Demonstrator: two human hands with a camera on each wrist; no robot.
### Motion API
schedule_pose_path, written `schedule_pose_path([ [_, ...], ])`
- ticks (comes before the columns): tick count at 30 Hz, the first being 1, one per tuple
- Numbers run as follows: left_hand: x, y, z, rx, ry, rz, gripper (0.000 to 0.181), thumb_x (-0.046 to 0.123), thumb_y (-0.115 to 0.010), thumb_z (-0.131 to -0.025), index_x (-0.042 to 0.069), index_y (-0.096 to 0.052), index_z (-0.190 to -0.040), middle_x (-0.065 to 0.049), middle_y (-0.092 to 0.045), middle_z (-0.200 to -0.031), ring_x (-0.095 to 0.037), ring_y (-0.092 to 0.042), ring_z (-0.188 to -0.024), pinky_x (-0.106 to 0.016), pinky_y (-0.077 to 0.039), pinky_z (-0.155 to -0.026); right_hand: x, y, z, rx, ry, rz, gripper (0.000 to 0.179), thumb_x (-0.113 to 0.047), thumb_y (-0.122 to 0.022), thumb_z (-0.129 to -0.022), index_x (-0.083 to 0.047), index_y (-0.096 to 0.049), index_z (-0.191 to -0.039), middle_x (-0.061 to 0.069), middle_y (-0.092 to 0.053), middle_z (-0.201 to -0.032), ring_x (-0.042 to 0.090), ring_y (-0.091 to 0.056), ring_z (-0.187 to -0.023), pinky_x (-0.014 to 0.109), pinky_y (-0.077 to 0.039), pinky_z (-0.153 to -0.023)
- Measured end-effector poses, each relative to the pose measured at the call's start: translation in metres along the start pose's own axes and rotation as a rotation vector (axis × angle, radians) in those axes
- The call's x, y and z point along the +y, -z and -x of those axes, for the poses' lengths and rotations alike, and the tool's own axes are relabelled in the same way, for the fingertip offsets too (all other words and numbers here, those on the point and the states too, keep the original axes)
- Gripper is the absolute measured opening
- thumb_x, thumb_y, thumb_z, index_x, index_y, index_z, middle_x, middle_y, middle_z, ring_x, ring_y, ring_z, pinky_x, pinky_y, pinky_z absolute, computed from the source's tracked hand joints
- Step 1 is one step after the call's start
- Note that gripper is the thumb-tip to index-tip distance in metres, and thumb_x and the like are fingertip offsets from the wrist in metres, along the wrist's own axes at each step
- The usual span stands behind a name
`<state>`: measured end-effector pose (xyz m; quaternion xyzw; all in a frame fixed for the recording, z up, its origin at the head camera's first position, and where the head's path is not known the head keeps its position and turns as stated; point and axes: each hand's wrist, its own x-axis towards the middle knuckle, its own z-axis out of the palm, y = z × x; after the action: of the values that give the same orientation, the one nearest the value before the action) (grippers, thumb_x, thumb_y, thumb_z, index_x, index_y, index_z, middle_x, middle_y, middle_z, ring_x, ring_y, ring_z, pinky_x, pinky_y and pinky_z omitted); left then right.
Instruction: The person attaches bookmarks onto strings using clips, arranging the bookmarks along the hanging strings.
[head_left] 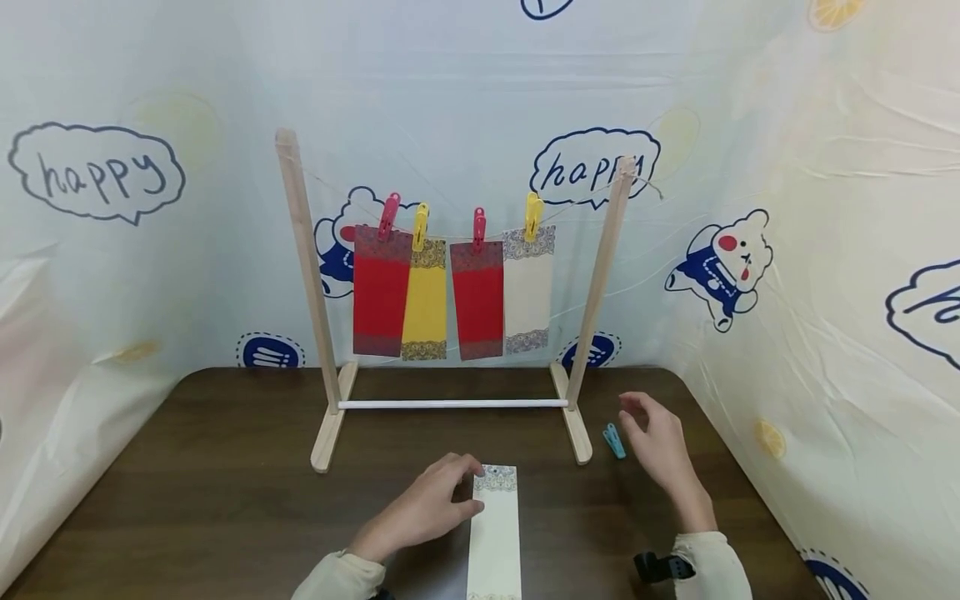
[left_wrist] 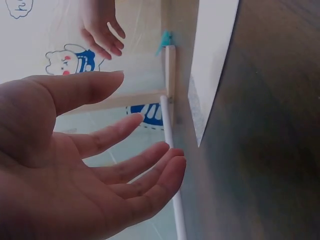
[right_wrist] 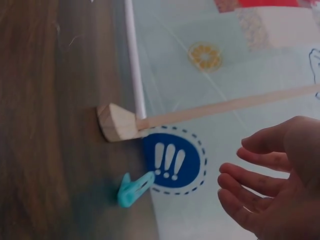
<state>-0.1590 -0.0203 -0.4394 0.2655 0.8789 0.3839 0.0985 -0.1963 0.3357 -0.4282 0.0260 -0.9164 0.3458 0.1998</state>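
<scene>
A long white card (head_left: 494, 533) with a lace-patterned end lies on the table in front of the rack. Over its left edge, near the patterned end, hovers my left hand (head_left: 429, 506), fingers loosely bent and apart; the left wrist view shows nothing between them. My right hand (head_left: 660, 442) is just right of a blue clothespin (head_left: 613, 441) lying on the table, its fingers relaxed and holding nothing. In the right wrist view the clothespin (right_wrist: 135, 189) sits apart from the fingertips.
A wooden rack (head_left: 600, 283) with a white crossbar (head_left: 453, 404) stands behind. From its string hang two red cards (head_left: 381, 292), a yellow card (head_left: 425, 300) and a white card (head_left: 528, 287), held by red and yellow clothespins (head_left: 533, 217). A printed curtain (head_left: 450, 83) surrounds the table.
</scene>
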Motion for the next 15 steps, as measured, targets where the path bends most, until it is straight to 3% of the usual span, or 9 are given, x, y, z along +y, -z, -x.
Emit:
schedule_pose_path([
  [8, -0.002, -0.006, 0.000, -0.006, 0.031, -0.059, 0.037, 0.020, -0.076, -0.088, 0.009, -0.061, -0.119, -0.008, -0.058, -0.119, -0.030, -0.055, -0.110, -0.050, -0.048, -0.089, 0.019, -0.005, 0.000, -0.074, -0.068, 0.024, 0.034, -0.009, -0.059, -0.099, 0.003, -0.057, -0.131, 0.025, -0.061, -0.129, 0.040, -0.058, -0.119, 0.055, -0.047, -0.096],
  [15, -0.006, -0.012, 0.003, -0.054, 0.057, -0.105, 0.043, 0.026, -0.079, -0.084, 0.010, -0.062, -0.119, -0.009, -0.056, -0.123, -0.033, -0.052, -0.116, -0.054, -0.046, -0.092, 0.032, -0.012, 0.002, -0.159, -0.130, 0.035, 0.042, -0.010, -0.057, -0.099, 0.007, -0.049, -0.137, 0.031, -0.051, -0.138, 0.046, -0.048, -0.128, 0.059, -0.040, -0.102],
])
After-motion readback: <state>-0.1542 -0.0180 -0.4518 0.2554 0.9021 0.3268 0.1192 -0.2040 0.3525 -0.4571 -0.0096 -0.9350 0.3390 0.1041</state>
